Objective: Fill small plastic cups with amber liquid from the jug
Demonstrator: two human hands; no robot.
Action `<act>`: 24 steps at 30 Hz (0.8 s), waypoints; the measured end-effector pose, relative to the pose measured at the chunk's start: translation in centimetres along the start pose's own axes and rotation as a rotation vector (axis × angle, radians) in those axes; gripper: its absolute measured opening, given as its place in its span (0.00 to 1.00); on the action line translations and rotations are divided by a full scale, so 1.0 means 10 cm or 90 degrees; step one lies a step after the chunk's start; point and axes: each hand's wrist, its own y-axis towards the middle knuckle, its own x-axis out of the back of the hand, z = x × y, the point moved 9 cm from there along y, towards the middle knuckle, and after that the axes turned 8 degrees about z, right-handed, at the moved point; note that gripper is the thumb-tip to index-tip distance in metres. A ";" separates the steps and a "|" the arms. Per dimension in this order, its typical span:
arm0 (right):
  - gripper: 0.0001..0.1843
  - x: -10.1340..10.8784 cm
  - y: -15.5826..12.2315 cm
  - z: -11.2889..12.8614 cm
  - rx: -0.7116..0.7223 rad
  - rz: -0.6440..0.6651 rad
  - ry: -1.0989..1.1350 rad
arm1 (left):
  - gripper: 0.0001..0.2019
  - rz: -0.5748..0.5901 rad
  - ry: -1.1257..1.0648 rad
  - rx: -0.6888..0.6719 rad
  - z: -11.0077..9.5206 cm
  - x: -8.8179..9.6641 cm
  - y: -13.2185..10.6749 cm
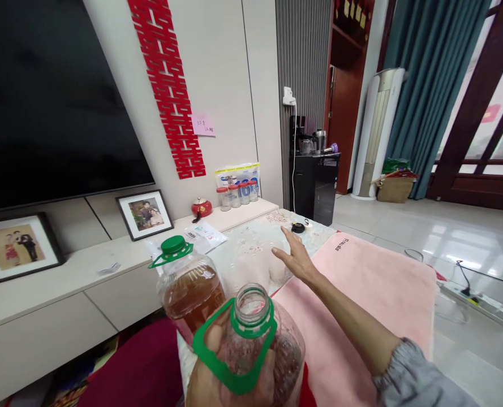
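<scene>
Head view: uncapped jug point(291, 336) at the near side of the desk point(238, 234), in front of a capped jug point(194, 291) of brown liquid.
Jug body: clear plastic, rounded.
Jug neck: bare threaded mouth, green handle point(211, 353) around it.
Left hand point(204, 379): curled around the uncapped jug, partly hidden.
Right hand point(297, 259): holding nothing, fingers spread, near the pink mat point(374, 294).

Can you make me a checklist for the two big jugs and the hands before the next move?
1. Near jug is held: ok, the left hand is on it.
2. Near jug's mouth is covered: not ok, it is open with no cap on.
3. Far jug has its green cap on: ok.
4. Right hand is free: ok, it is open with nothing seen in it.
5. Far jug's base sits flat: cannot tell, it's hidden.
</scene>
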 end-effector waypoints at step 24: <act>0.31 -0.17 -2.06 0.21 -0.049 0.131 0.363 | 0.37 0.145 -0.117 0.003 0.01 0.24 -0.02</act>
